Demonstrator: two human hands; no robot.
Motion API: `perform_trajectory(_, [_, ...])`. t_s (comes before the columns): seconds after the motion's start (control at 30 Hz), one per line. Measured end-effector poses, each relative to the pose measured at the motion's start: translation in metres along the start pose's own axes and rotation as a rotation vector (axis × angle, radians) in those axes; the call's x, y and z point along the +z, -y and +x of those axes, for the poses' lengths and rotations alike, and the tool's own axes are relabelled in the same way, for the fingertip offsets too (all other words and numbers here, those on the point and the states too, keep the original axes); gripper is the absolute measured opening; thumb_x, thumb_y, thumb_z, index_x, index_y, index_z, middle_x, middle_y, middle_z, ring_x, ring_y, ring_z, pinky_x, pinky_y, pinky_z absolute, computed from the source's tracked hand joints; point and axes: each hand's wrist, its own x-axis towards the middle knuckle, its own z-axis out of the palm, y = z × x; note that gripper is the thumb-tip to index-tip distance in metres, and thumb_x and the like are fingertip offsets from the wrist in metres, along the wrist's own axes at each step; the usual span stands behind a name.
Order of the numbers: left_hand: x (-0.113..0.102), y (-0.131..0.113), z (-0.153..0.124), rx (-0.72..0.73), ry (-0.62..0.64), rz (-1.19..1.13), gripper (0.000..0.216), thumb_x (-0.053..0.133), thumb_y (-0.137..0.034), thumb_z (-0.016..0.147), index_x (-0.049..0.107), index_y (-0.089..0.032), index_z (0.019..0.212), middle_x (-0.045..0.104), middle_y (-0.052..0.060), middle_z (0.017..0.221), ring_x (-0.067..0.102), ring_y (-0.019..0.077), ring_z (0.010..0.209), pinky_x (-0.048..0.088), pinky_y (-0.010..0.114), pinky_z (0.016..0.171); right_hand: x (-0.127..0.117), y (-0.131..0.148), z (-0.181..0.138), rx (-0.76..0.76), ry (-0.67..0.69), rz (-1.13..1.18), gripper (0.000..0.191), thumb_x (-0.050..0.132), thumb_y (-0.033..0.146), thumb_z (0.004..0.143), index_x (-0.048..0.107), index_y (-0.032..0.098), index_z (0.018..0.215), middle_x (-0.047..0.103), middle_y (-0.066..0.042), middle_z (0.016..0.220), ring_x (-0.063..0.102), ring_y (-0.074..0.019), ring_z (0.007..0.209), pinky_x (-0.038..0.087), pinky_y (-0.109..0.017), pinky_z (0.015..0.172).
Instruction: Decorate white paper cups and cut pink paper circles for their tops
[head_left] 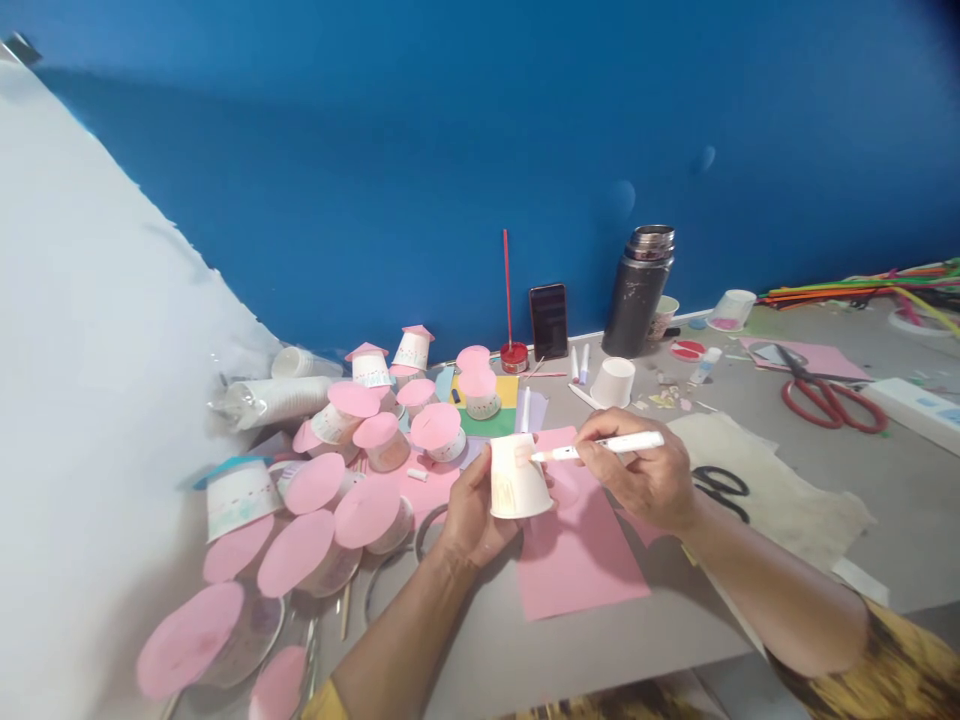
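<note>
My left hand (474, 520) is wrapped round a white paper cup (517, 490), which is held upside down above the table. Pale orange marks show on the cup's side. Between the fingers of my right hand (645, 475) is a white marker (611, 446), its tip at or very near the cup's wall. Under both hands lies a pink paper sheet (581, 580). Left of them stand several decorated paper cups with pink paper discs (367, 510) on them. A small white marker cap (417, 475) lies by these cups.
Along the blue wall stand a phone (549, 320), a dark flask (637, 300) and another upturned white cup (613, 382). Red-handled scissors (832, 400) and a cloth (795, 500) lie right. A bagged stack of cups (277, 400) is at left, coloured pipe cleaners (862, 287) at far right.
</note>
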Motion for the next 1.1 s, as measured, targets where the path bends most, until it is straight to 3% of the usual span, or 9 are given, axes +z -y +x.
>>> perform_trajectory(0.17, [0.0,0.001,0.002,0.005,-0.018,0.004,0.052,0.055,-0.048,0.102,0.067,-0.006,0.13,0.079,0.017,0.102,0.077,0.0306,0.09,0.063,0.045,0.08,0.0,0.0,0.0,-0.011,0.001,0.03,0.018,0.06,0.024,0.094,0.067,0.022,0.078,0.068,0.002,0.062,0.058,-0.0119,0.049,0.044,-0.023,0.047])
perform_trajectory(0.33, [0.005,0.0,0.001,0.036,-0.063,0.025,0.045,0.056,-0.046,0.102,0.07,-0.008,0.12,0.079,0.017,0.099,0.077,0.0318,0.09,0.063,0.047,0.082,0.0,-0.002,0.002,0.071,-0.074,0.087,0.015,0.063,0.027,0.094,0.068,0.022,0.082,0.073,0.0,0.067,0.061,-0.0123,0.051,0.048,-0.023,0.05])
perform_trajectory(0.53, [0.014,-0.002,0.0,0.094,-0.153,0.129,0.042,0.056,-0.045,0.101,0.068,-0.008,0.116,0.078,0.023,0.109,0.078,0.0362,0.088,0.064,0.05,0.074,0.006,-0.019,0.006,0.352,-0.104,0.351,0.029,0.065,0.047,0.098,0.068,0.019,0.091,0.073,-0.001,0.066,0.057,-0.0105,0.047,0.046,-0.022,0.046])
perform_trajectory(0.73, [0.023,-0.002,0.0,0.094,-0.298,0.137,0.042,0.049,-0.043,0.104,0.064,-0.008,0.122,0.078,0.023,0.111,0.078,0.0347,0.088,0.065,0.051,0.076,0.009,-0.032,0.015,0.569,-0.138,0.482,0.045,0.072,0.064,0.087,0.066,0.019,0.085,0.072,-0.001,0.063,0.053,-0.0099,0.046,0.044,-0.022,0.045])
perform_trajectory(0.87, [0.022,-0.004,0.001,0.093,-0.289,0.08,0.042,0.052,-0.038,0.102,0.062,-0.006,0.127,0.077,0.024,0.117,0.078,0.0342,0.095,0.064,0.052,0.086,0.01,-0.034,0.015,0.592,-0.125,0.48,0.046,0.075,0.064,0.085,0.067,0.019,0.086,0.073,-0.002,0.066,0.054,-0.0102,0.048,0.044,-0.023,0.047])
perform_trajectory(1.1, [0.015,-0.003,0.001,0.077,-0.21,0.089,0.037,0.058,-0.024,0.09,0.067,-0.003,0.119,0.078,0.023,0.112,0.076,0.035,0.099,0.062,0.053,0.092,0.011,-0.035,0.009,0.565,-0.145,0.482,0.038,0.075,0.057,0.087,0.068,0.019,0.087,0.071,-0.001,0.064,0.055,-0.0102,0.049,0.043,-0.022,0.047])
